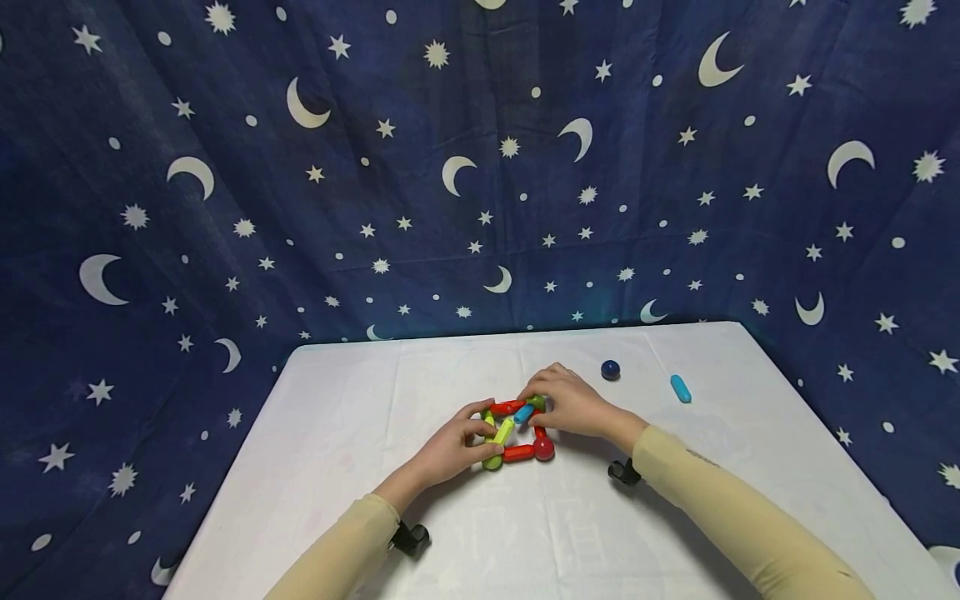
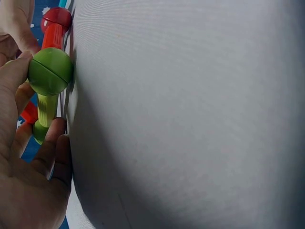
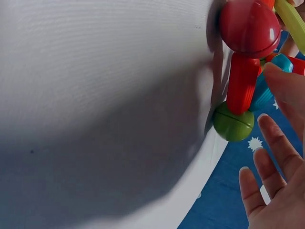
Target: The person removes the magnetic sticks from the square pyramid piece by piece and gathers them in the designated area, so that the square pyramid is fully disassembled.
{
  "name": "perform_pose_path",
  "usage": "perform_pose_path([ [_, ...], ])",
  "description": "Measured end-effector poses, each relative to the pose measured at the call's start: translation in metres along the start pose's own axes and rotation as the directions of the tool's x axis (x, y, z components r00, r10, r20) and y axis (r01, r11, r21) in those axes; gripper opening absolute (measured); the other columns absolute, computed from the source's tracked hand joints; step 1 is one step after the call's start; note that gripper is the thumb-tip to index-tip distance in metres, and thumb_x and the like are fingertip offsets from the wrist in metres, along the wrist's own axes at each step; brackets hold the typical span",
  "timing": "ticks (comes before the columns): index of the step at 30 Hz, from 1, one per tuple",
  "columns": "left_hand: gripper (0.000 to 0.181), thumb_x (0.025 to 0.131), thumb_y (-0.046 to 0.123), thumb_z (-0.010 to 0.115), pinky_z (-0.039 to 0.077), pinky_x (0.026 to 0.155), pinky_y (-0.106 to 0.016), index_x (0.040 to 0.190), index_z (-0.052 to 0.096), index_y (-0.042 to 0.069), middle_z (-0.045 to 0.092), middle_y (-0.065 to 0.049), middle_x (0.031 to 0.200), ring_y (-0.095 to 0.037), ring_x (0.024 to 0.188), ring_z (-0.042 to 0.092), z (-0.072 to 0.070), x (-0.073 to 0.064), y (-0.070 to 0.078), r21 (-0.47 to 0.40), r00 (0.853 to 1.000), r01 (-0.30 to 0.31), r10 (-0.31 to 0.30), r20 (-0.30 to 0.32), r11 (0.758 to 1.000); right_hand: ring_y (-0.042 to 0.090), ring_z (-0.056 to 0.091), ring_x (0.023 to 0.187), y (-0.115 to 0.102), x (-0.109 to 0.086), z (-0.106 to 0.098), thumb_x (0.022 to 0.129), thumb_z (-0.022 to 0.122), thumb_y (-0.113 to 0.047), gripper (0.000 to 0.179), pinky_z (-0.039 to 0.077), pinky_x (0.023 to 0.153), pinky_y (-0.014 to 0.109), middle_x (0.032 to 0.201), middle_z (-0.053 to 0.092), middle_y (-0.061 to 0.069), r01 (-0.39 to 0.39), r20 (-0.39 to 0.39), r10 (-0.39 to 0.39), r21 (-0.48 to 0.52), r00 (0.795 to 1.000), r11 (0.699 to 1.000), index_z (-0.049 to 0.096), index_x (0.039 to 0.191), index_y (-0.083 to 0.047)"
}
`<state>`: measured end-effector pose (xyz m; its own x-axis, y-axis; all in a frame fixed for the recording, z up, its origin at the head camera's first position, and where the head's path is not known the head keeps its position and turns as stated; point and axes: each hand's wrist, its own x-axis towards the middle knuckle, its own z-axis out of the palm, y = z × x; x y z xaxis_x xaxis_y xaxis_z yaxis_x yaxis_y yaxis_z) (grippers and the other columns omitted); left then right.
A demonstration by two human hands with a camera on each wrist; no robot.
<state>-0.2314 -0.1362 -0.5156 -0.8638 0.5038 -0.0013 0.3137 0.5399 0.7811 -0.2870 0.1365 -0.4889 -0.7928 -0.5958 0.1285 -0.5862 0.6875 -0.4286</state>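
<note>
A four-sided frame of toy building rods and balls lies on the table, with red rods (image 1: 518,453), a red ball (image 1: 543,448) at the near right corner and green balls (image 2: 50,71) at other corners. My left hand (image 1: 448,450) grips its left side, thumb by the near green ball, fingers reaching along the side. A yellow rod (image 1: 504,431) slants up beside the left thumb. My right hand (image 1: 576,403) pinches a blue rod (image 3: 263,88), slanting above the far right green ball (image 3: 233,121); its other fingers are spread. Hand and frame partly hide the blue rod's lower end.
Behind the right hand, a dark blue ball (image 1: 611,370) rests on the white-covered table (image 1: 352,400). Farther right lies another blue rod (image 1: 680,388). A dark blue curtain (image 1: 420,208) with moons and stars surrounds the table's back and sides.
</note>
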Motion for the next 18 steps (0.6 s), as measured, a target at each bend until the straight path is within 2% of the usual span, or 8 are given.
perform_pose_path([
  [18,0.026,0.095,0.047,0.072,0.050,0.074,-0.030,0.112,0.076,0.027,0.036,0.006,0.162,-0.013,0.084,0.059,0.0001,0.0003,-0.0004,0.013,1.000,-0.006,0.006,-0.001,1.000,0.016,0.049,0.112,-0.0008,0.0056,0.0040,0.084,0.085,-0.026,0.025,0.042,0.101,0.045,0.109,0.067,-0.014,0.042,0.010,-0.041,-0.062,0.999,0.997,0.077,0.107,-0.031],
])
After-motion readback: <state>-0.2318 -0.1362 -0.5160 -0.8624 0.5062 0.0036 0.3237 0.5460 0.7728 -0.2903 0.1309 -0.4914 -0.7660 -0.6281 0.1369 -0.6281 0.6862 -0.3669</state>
